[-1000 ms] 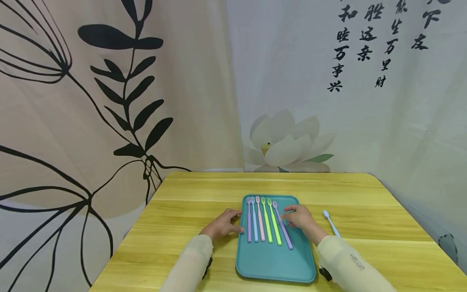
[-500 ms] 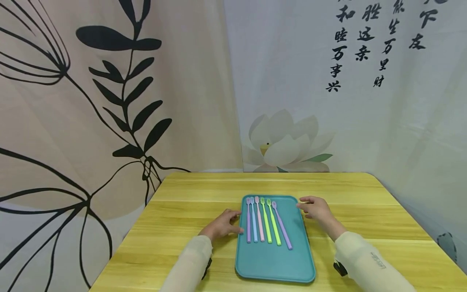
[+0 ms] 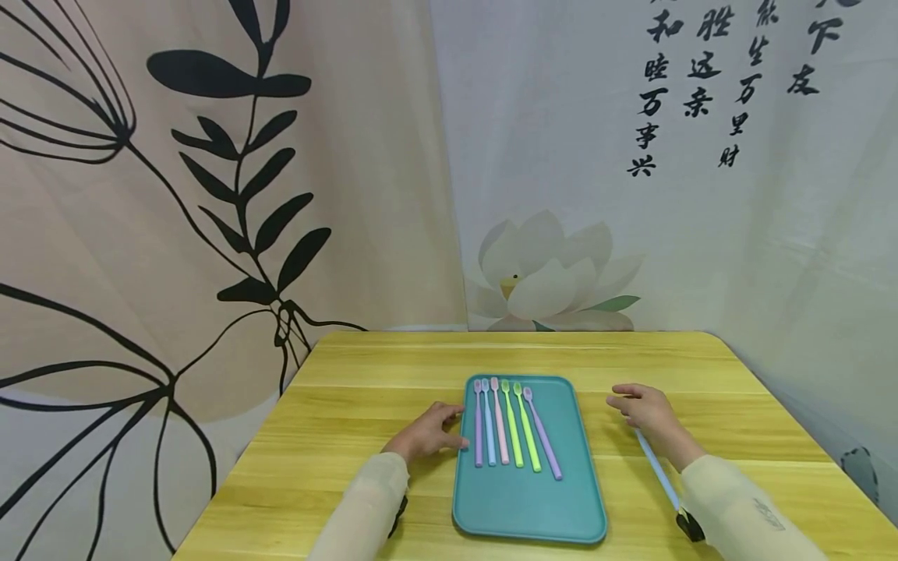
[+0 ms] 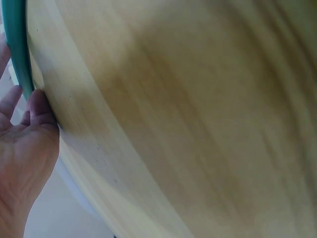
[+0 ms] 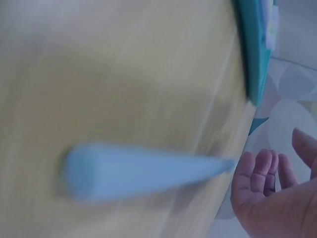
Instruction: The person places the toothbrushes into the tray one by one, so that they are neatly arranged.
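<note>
A teal tray (image 3: 529, 506) lies on the table with several toothbrushes side by side on it. Among them are a pink toothbrush (image 3: 500, 425), a yellow-green toothbrush (image 3: 528, 428) and a slanted purple toothbrush (image 3: 543, 436). My left hand (image 3: 428, 432) is at the tray's left edge, thumb and fingers spread and touching the rim. To the right of the tray, a light blue toothbrush (image 3: 656, 470) lies on the table. My right hand (image 3: 648, 417) hovers over its head end, fingers loosely bent and holding nothing; the hand hides the head. The right wrist view shows the handle (image 5: 133, 171) large and blurred.
The wooden table (image 3: 379, 374) extends on both sides of the tray. Behind it hangs a printed cloth (image 3: 393, 195) with plants, a lotus and writing. A dark wrist strap (image 3: 690, 526) shows under my right sleeve.
My right hand has left the slanted purple toothbrush and moved right, off the tray, to above the light blue one. My left hand stays at the tray's edge.
</note>
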